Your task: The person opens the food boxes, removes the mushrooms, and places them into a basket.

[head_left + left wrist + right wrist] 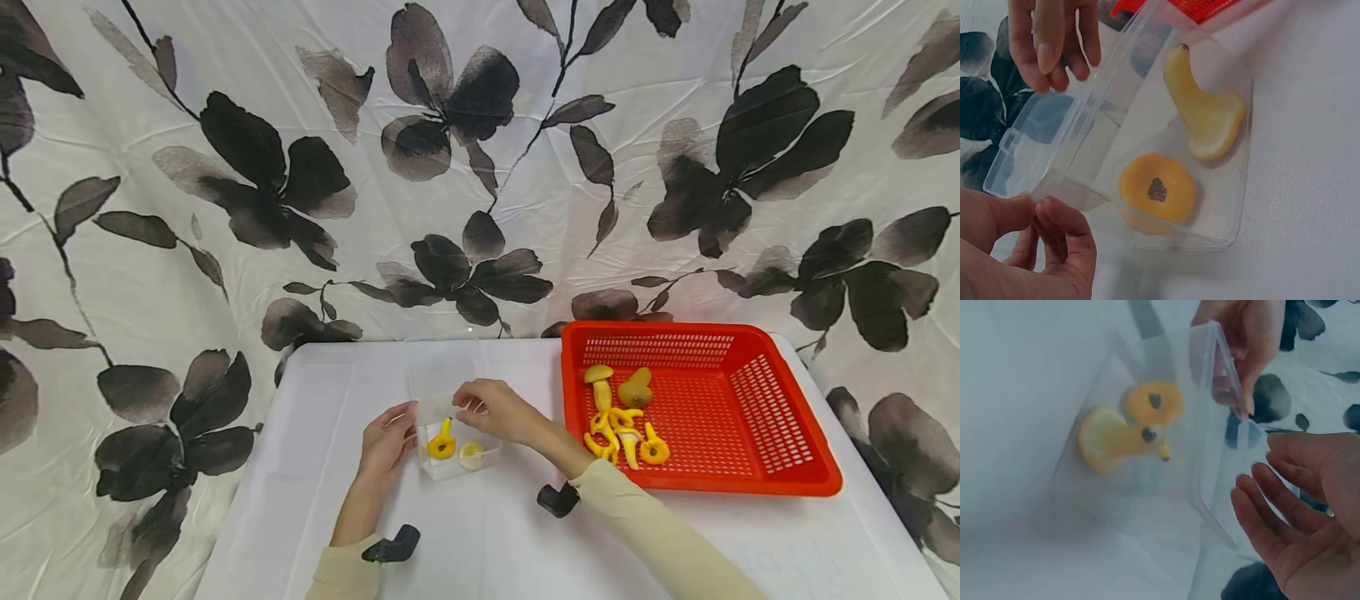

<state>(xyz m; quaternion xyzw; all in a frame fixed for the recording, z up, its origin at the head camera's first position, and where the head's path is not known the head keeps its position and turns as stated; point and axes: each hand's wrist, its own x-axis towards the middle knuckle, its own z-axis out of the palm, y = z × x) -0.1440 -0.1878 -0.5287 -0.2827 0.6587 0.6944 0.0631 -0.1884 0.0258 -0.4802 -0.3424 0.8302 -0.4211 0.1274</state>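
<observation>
A clear plastic box [456, 475] sits on the white table with its hinged lid [441, 372] tipped back. Inside lie two mushroom-shaped pieces: one yellow mushroom [1157, 189] with a dark patch on its cap, and a paler mushroom [1205, 117] with a bent stem. My left hand [385, 443] pinches the box's back left corner between thumb and fingers. Over the back right rim hovers my right hand [497, 410], its fingers loosely bent and holding nothing. In the right wrist view the right fingertips [1244, 481] are close to the lid.
A red slotted basket [705, 481] stands on the table to the right. Its left half holds several yellow mushrooms [655, 450], a tan-capped mushroom [599, 385] and a brownish lobed piece [635, 389]. Floral cloth [540, 242] hangs behind the table's back edge.
</observation>
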